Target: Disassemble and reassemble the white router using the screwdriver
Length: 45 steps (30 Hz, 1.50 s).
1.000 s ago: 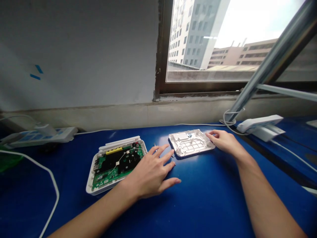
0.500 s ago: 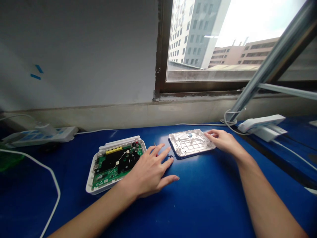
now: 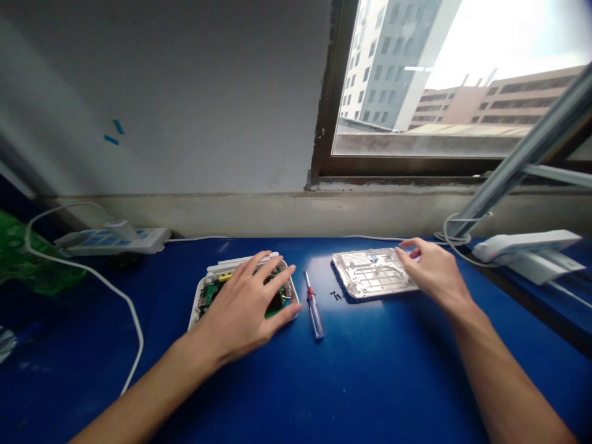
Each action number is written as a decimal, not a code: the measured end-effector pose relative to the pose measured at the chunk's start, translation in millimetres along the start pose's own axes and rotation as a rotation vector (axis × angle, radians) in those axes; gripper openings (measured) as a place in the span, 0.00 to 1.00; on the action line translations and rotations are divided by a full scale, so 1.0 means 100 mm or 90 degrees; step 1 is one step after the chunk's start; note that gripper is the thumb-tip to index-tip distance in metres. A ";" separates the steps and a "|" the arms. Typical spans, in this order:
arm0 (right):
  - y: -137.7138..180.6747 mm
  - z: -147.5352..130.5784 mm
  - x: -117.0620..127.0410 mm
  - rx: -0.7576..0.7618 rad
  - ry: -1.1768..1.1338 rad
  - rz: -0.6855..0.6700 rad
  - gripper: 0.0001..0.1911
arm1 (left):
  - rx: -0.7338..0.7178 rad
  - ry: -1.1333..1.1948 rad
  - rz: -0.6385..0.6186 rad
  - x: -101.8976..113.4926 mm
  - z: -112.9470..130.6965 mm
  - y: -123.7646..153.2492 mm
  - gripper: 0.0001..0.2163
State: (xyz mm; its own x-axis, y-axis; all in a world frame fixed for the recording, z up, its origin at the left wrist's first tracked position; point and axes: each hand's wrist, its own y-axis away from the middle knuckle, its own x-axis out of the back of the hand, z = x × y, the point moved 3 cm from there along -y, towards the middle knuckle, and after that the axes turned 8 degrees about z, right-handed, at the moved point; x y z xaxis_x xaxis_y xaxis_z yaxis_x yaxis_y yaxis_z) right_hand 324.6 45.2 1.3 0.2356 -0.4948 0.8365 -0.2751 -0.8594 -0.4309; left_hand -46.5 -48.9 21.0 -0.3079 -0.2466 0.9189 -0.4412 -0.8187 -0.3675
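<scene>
My left hand (image 3: 243, 308) lies spread across a white plastic router casing (image 3: 196, 311), thumb at its right rim and fingertips near its far rim. It hides most of the green circuit board (image 3: 210, 295) inside. A screwdriver with a clear handle and red shaft collar (image 3: 314, 308) lies on the table just right of the casing, touching neither hand. Several tiny black screws (image 3: 335, 295) sit beyond it. My right hand (image 3: 432, 274) rests at the right edge of a pale metal-looking cover plate (image 3: 367, 274), fingers curled and holding nothing.
The blue work table (image 3: 370, 382) runs across the view. At the back left are a power strip (image 3: 113, 242), a white cable (image 3: 92, 277) and a green bag (image 3: 28, 265). A white device (image 3: 525, 246) and a metal pole (image 3: 522, 166) stand at the right.
My left hand has moved left from beside the casing onto it, uncovering the screwdriver and covering the board. The view has turned slightly left. My right hand has barely moved.
</scene>
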 end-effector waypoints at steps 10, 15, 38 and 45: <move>0.98 -1.58 0.05 0.345 -0.091 -0.160 0.15 | 0.075 -0.013 -0.040 0.14 -0.73 0.51 0.50; 1.22 -1.67 -0.13 0.366 -0.064 -0.206 0.17 | 0.052 0.040 -0.028 0.15 -0.83 0.57 0.49; 1.04 -1.65 -0.17 0.042 -0.533 -0.395 0.25 | 0.060 0.108 0.005 0.13 -0.80 0.56 0.28; 1.00 -1.62 -0.12 0.195 -0.435 -0.384 0.18 | 0.032 0.086 -0.013 0.09 -0.77 0.56 0.43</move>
State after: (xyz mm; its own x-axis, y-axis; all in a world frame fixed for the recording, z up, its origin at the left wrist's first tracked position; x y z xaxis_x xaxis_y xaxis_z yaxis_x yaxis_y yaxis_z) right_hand 143.3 -14.1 2.5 0.7765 0.1564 0.6104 0.3030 -0.9421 -0.1441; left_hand -138.7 -56.9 -2.4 -0.4117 -0.1597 0.8972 -0.4066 -0.8489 -0.3376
